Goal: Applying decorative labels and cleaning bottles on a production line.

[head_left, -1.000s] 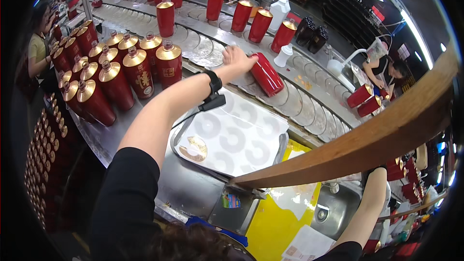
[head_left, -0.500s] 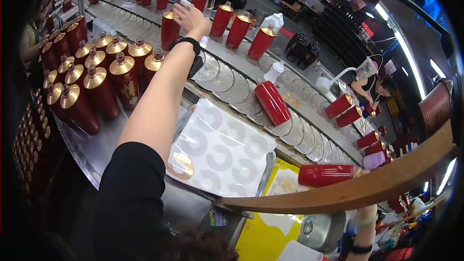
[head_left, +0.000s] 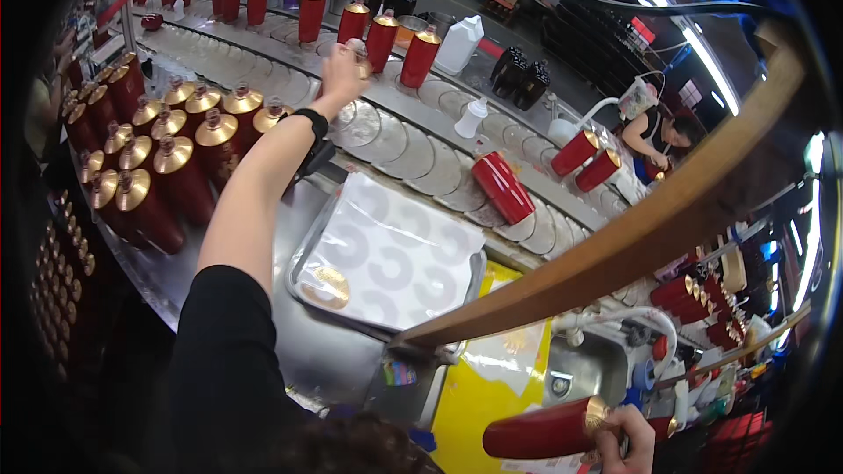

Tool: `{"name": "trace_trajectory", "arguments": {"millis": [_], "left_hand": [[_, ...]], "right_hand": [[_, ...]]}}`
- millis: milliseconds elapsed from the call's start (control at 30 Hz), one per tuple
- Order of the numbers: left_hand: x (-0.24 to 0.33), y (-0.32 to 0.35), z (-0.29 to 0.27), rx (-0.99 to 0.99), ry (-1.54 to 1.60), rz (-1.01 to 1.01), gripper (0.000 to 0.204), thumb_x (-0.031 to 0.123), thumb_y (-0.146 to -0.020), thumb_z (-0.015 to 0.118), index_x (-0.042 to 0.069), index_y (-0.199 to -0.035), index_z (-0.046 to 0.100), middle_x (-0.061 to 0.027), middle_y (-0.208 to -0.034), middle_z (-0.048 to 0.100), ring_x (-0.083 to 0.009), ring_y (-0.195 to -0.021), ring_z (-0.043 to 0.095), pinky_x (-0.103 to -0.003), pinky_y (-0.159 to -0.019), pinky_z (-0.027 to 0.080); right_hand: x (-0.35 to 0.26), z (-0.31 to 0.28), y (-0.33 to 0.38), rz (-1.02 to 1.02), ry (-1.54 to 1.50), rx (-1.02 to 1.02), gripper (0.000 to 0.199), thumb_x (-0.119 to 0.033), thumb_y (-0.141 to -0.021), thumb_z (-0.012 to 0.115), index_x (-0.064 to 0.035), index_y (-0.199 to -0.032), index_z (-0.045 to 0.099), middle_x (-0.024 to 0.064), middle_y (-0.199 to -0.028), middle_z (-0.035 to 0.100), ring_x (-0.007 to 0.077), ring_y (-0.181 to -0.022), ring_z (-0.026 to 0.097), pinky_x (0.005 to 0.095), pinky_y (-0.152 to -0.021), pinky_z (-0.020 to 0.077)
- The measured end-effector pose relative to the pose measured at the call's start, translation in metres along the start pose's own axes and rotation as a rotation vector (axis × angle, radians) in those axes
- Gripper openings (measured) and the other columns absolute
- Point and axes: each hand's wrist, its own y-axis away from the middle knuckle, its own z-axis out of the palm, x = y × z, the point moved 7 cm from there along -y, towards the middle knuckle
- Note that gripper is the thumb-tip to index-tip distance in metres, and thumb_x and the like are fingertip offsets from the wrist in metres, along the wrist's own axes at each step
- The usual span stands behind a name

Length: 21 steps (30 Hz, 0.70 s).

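My left arm reaches out to the conveyor, and my left hand [head_left: 344, 75] is closed around the upper part of a red bottle. A clear neck and a little gold shoulder show by the fingers; most of that bottle is hidden. At the lower right, my right hand [head_left: 625, 441] grips another red bottle [head_left: 536, 429] by its gold neck end. This bottle lies nearly level above the yellow sheet [head_left: 479, 386], its base pointing left. Another red bottle [head_left: 503, 188] lies on its side on the conveyor's overlapping round plates [head_left: 435, 162].
Gold-shouldered bottles [head_left: 171, 154] crowd the left table. A lined tray [head_left: 395, 254] holds one gold piece. A curved wooden bar [head_left: 615, 254] crosses the right side above a sink [head_left: 593, 373]. A white squeeze bottle [head_left: 471, 118] and jug [head_left: 459, 46] stand by the conveyor. A co-worker [head_left: 650, 136] works beyond.
The right hand's bottle has come down toward me from beside the wooden bar, and that hand now shows. My left hand has shifted from a bottle's gold top to grip round a neck. The view has shifted.
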Motion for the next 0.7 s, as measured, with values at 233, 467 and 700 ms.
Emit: {"name": "trace_trajectory", "arguments": {"millis": [233, 467, 700], "left_hand": [[0.094, 0.116, -0.173, 0.033, 0.548, 0.291, 0.062, 0.021, -0.065, 0.086, -0.001, -0.113, 0.054, -0.0158, -0.111, 0.054, -0.0318, -0.105, 0.057, -0.040, -0.097, 0.046], [0.076, 0.240, -0.286, -0.308, 0.638, 0.253, 0.054, 0.005, -0.067, 0.082, 0.004, -0.113, 0.054, -0.0071, -0.109, 0.056, -0.0170, -0.107, 0.056, -0.031, -0.099, 0.044], [0.027, 0.300, -0.295, -0.281, 0.539, 0.096, 0.053, 0.009, -0.059, 0.084, 0.002, -0.105, 0.058, -0.0131, -0.106, 0.055, -0.0291, -0.099, 0.060, -0.037, -0.092, 0.049]], "right_hand": [[-0.084, 0.034, 0.024, -0.503, 0.110, -0.125, 0.016, 0.005, -0.082, 0.070, 0.0010, -0.095, 0.062, 0.0128, -0.091, 0.064, 0.0284, -0.083, 0.066, 0.0345, -0.075, 0.0512], [-0.134, 0.135, 0.013, -0.883, 0.050, -0.310, 0.021, -0.004, -0.084, 0.066, -0.0081, -0.103, 0.059, 0.0148, -0.094, 0.055, 0.0371, -0.086, 0.057, 0.0437, -0.073, 0.0482], [-0.167, 0.191, 0.008, -0.994, 0.150, -0.157, 0.027, 0.000, -0.076, 0.064, -0.0081, -0.101, 0.057, 0.0129, -0.094, 0.058, 0.0340, -0.089, 0.061, 0.0418, -0.078, 0.0501]]}}
